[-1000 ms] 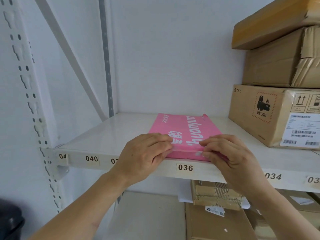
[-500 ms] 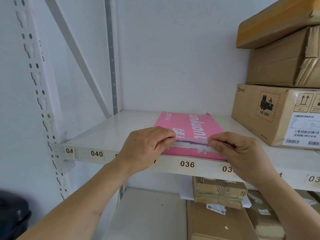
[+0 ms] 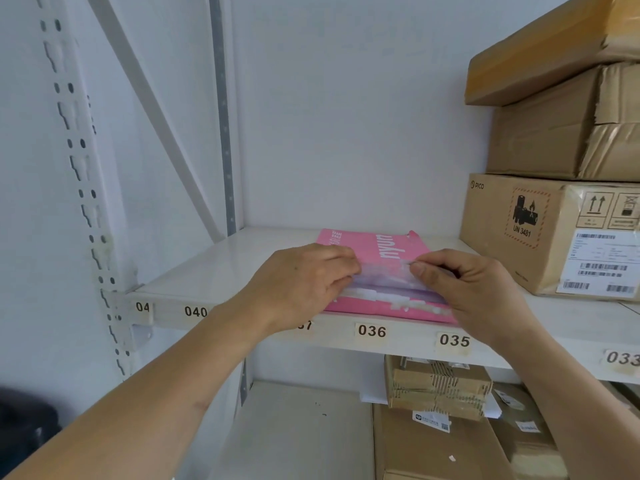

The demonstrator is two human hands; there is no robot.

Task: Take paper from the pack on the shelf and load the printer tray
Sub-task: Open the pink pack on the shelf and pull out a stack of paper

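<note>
The flat pink paper-wrapped pack of printer paper (image 3: 377, 268) is lying on the white metal shelf (image 3: 221, 271), its near end at the front lip above the label 036 and its long axis running away from the person toward the back wall. Both hands are sitting at that near end, so the sheets lie just beyond and beneath the fingertips. The left hand (image 3: 301, 282) is pressing on the near left corner with curled fingers, seemingly pinching the wrapper edge. The right hand (image 3: 464, 289) is pinching the loosened wrapper flap (image 3: 388, 278) narrowly between thumb and forefinger and lifting it back. Neither hand is nearer; they are flanking the opening. Whether any sheets are gripped I cannot tell.

The coming move likely means reaching in along that long axis and drawing the sheets toward the body.

Counted: one pink pack, two hands, three brown cardboard boxes (image 3: 550, 233) stacked at the right. No printer tray is showing.
</note>
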